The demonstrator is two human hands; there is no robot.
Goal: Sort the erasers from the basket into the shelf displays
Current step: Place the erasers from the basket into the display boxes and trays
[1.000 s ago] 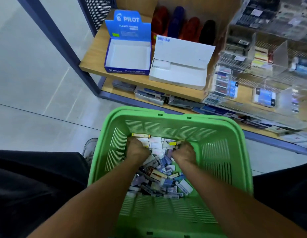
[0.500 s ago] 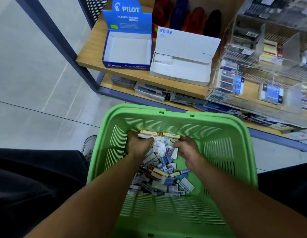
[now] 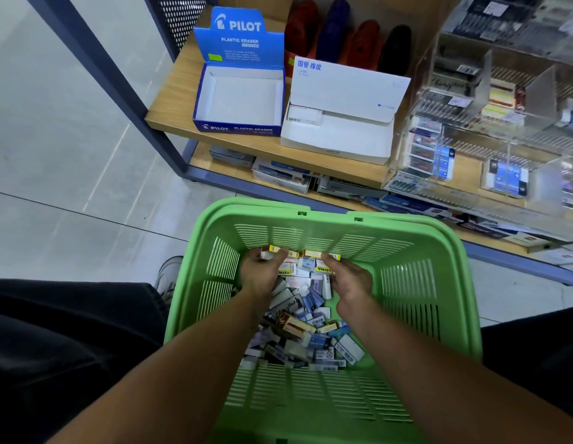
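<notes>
Erasers point(image 3: 280, 250) in left hand's point(image 3: 261, 270) grip

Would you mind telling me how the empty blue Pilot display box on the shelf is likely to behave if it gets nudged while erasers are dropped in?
The Pilot box looks like thin card and holds nothing, so it is probably very light and would slide easily. Its tall back flap may make it tip backward if pushed high.

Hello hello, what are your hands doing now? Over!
Left hand grips yellow eraser. Right hand pinches another. Both inside green basket. Nothing blocking.
</notes>
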